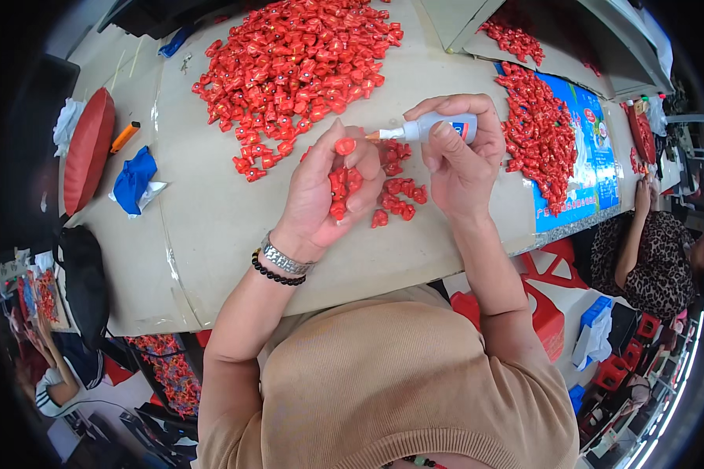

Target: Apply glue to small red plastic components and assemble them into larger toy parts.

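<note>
My left hand (309, 202) is closed around several small red plastic pieces (343, 184), with one held up between thumb and forefinger. In my right hand (469, 168) is a small white squeeze bottle (438, 127), probably of glue, lying nearly level. Its narrow tip points left, close to the raised red piece; I cannot tell whether they touch. A few loose red pieces (399, 195) lie on the table between my hands. Beyond them rises a large heap of the same red pieces (297, 66).
To the left on the table (211, 258) lie a red oval dish (90, 152), an orange marker (125, 137) and a blue cloth (135, 180). At right, another red heap (541, 137) covers part of a blue printed sheet (583, 199). A person in a leopard-print top (641, 262) sits farther right.
</note>
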`<state>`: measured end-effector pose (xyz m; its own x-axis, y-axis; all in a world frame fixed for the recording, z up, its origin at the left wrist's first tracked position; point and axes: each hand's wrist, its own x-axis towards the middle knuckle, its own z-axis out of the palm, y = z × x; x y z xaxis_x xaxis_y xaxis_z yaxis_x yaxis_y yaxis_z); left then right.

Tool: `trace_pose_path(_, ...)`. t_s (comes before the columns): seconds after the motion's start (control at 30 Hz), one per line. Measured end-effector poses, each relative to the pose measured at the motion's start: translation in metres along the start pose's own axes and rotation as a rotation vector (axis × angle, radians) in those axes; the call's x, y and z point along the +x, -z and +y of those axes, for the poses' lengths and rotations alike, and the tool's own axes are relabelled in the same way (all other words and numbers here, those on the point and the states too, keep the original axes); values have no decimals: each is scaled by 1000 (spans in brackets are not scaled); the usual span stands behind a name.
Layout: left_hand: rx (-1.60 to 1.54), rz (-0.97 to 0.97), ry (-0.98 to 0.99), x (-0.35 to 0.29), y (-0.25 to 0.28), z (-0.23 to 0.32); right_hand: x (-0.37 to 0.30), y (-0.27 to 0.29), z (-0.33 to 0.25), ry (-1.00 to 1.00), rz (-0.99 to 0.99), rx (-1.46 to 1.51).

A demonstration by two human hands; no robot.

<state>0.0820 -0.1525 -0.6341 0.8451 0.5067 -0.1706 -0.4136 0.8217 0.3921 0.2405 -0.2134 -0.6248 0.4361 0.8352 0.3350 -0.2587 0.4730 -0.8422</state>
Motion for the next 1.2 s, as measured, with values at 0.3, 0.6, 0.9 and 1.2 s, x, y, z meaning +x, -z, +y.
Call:
trace_pose_path(0.3,-23,-32,15,1,3,-1,1,0,3,70,-16,-18)
trace_pose_path(0.6,-61,-29,15,0,4,-1,1,0,3,67,-13,-71)
trace_pose_path(0.9,6,-13,7,0,4,-3,-2,-3,-1,47,-23,-27)
trace_pose_path(1.2,9,-24,8,1,6,-5,-3,-4,0,43,-54,-34)
